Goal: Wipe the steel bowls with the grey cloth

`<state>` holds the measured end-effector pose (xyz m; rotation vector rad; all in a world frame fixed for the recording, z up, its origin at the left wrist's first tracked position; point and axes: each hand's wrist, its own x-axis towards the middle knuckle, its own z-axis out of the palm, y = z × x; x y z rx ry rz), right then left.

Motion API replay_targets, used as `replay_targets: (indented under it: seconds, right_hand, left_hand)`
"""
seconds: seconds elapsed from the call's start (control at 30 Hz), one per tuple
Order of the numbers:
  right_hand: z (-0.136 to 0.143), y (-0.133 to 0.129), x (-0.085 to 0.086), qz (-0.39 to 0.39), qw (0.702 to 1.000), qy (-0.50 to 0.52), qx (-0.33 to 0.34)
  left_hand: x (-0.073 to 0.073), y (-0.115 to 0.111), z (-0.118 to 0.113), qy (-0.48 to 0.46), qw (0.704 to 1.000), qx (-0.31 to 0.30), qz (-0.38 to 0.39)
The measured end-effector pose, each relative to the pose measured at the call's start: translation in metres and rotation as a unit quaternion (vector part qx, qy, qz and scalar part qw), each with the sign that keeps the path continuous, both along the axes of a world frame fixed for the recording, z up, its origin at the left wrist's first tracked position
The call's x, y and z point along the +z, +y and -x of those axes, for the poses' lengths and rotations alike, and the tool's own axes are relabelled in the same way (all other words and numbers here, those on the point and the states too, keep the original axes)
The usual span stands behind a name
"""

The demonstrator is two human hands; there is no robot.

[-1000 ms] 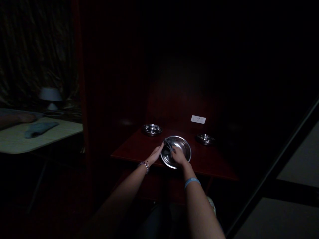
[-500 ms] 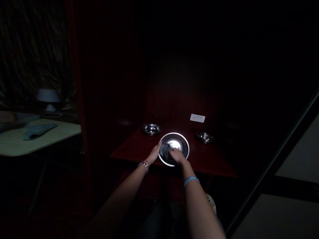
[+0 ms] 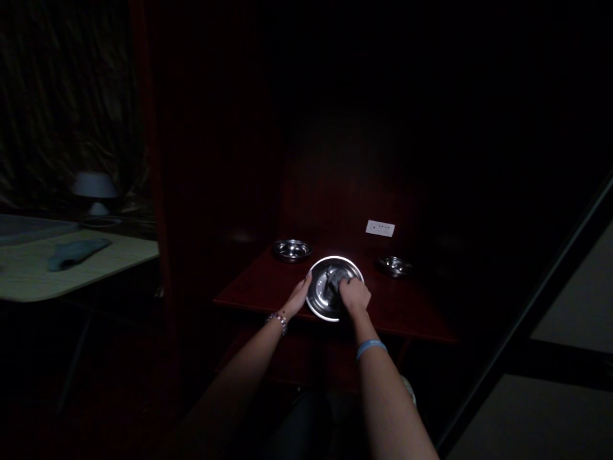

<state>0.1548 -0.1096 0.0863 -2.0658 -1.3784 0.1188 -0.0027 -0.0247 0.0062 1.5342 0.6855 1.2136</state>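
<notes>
A shiny metal bowl [image 3: 322, 300] is tilted toward me above the front edge of the dark red desk [image 3: 258, 281]. My left hand [image 3: 297, 296] grips its left rim, thumb on the near side and the other fingers hidden behind. Inside the bowl, my right hand [image 3: 355, 295] is closed around a dark grey cloth [image 3: 338, 278] and presses it against the inner right side. Part of the cloth is covered by the fingers.
Two more metal bowls stand on the desk, one at the back left [image 3: 292, 250] and one at the right [image 3: 394, 266]. A white socket plate [image 3: 380, 228] is on the back panel. At left, a pale table [image 3: 124, 254] carries a cloth [image 3: 79, 252] and a lamp [image 3: 96, 186].
My right hand has moved the cloth from the left part of the bowl's inside to the right. My left hand keeps its hold on the rim.
</notes>
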Motion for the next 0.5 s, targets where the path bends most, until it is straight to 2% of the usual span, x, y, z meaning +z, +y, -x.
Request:
replay_targets:
  seconds: [0.07, 0.13, 0.33, 0.5]
  right_hand:
    - [-0.008, 0.002, 0.002, -0.050, 0.993, 0.086, -0.067]
    - [-0.017, 0.004, 0.002, -0.109, 0.976, 0.159, -0.097]
    - [-0.044, 0.008, -0.009, -0.274, 0.910, 0.286, -0.125]
    - [-0.050, 0.008, -0.009, -0.318, 0.882, 0.327, -0.117]
  left_hand:
    - [0.001, -0.001, 0.000, -0.006, 1.000, -0.004, 0.000]
    - [0.001, -0.001, -0.001, -0.006, 1.000, 0.000, 0.001]
    - [-0.005, 0.007, -0.002, -0.007, 1.000, 0.026, -0.009]
    - [-0.006, 0.011, -0.001, 0.012, 0.999, 0.034, 0.002]
